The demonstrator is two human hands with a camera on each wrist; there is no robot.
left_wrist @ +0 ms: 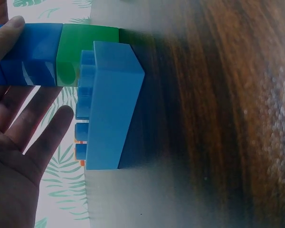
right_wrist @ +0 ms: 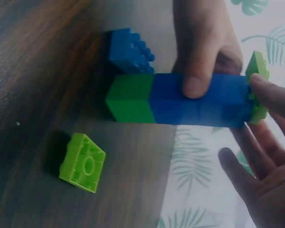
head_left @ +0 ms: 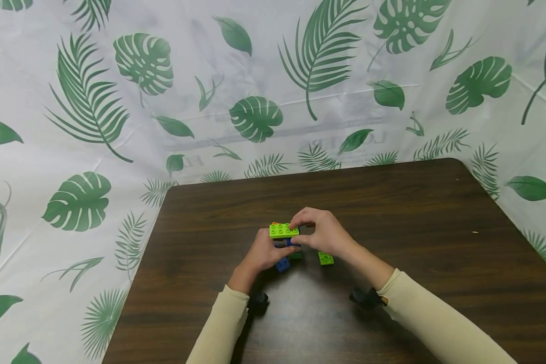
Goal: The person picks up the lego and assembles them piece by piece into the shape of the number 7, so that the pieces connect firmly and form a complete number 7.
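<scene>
Clearly upright block tower point(right_wrist: 177, 110), long axis vertical

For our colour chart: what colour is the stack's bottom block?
Green: the bottom block shows best in the right wrist view.

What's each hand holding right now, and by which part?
Left hand: the green-and-blue stack, gripped around its blue part. Right hand: the lime brick at the top, pinched at its right end.
</scene>
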